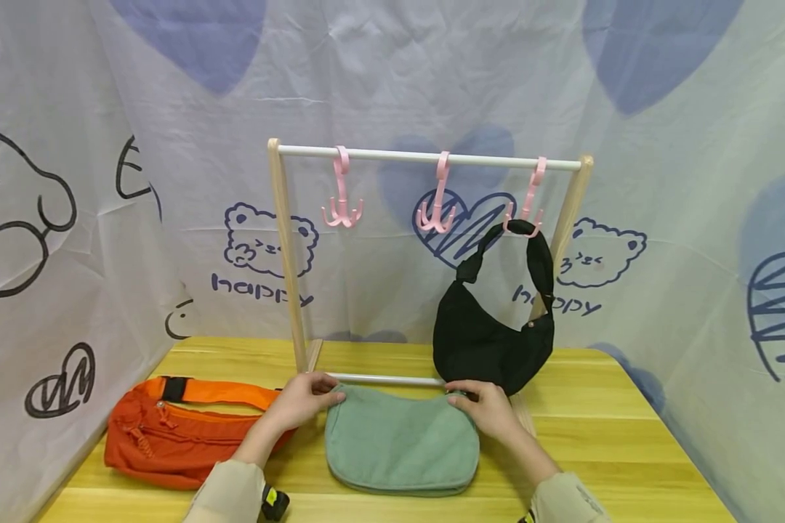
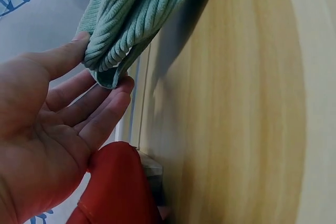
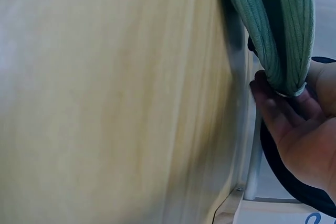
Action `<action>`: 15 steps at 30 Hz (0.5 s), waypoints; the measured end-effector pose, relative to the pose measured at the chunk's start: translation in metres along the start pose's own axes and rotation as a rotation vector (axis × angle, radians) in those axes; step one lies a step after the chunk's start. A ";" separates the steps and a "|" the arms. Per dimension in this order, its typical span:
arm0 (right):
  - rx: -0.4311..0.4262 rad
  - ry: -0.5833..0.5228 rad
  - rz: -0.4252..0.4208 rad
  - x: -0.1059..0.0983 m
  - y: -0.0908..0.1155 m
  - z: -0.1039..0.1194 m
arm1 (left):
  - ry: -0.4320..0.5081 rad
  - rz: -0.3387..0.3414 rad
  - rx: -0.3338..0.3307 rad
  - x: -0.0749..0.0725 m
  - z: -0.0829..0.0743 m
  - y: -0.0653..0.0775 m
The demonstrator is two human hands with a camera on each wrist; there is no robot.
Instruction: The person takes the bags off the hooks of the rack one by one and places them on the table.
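Note:
A green corduroy handbag (image 1: 402, 443) is held upright just above or on the table in the middle of the head view. My left hand (image 1: 304, 402) pinches its upper left corner between thumb and fingers. At the upper right corner, my right hand (image 1: 487, 408) pinches the bag the same way. Both wrist views show ribbed fabric, the green bag (image 2: 123, 30) on the left and the folded bag end (image 3: 278, 35) on the right, between thumb and fingertips. The bag's strap is hidden.
Behind stands a rack with a white rail (image 1: 392, 155) and three pink hooks (image 1: 436, 214). A black shoulder bag (image 1: 477, 341) hangs from the right hook. An orange-red waist bag (image 1: 183, 443) lies at the left on the wooden table (image 1: 628, 436).

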State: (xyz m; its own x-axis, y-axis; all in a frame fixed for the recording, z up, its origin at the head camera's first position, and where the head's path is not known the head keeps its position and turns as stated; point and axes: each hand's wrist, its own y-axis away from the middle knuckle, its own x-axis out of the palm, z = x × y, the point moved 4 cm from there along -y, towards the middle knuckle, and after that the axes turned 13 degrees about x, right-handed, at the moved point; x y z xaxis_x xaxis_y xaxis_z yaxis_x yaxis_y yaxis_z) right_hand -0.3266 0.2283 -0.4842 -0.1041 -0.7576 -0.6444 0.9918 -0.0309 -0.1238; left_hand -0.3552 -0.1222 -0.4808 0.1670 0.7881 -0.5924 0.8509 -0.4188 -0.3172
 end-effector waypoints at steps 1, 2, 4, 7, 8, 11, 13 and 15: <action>0.007 -0.001 0.004 0.001 0.000 -0.001 | -0.005 0.002 0.002 0.000 0.000 0.000; 0.013 -0.001 0.007 0.001 -0.001 -0.002 | -0.009 0.002 0.001 0.001 0.000 0.000; 0.022 0.000 0.012 0.003 -0.001 -0.004 | -0.021 0.004 -0.001 0.002 0.000 0.000; 0.024 0.007 0.010 0.005 -0.002 -0.006 | -0.034 0.008 -0.009 0.003 0.000 0.001; 0.025 0.007 0.011 0.006 -0.002 -0.007 | -0.037 0.010 -0.011 0.004 0.000 0.001; 0.024 0.008 0.009 0.007 -0.002 -0.007 | -0.044 0.021 -0.011 0.005 0.001 0.000; 0.028 0.007 0.015 0.007 -0.001 -0.007 | -0.050 0.029 -0.008 0.005 0.001 0.000; 0.026 0.013 0.021 0.007 -0.001 -0.008 | -0.054 0.036 -0.006 0.006 0.000 0.000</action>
State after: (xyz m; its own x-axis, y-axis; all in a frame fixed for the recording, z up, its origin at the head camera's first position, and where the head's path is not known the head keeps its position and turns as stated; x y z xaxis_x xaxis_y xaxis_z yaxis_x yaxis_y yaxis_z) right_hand -0.3286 0.2284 -0.4941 -0.0836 -0.7494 -0.6568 0.9954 -0.0318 -0.0904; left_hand -0.3546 -0.1174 -0.4846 0.1704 0.7469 -0.6428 0.8479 -0.4435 -0.2905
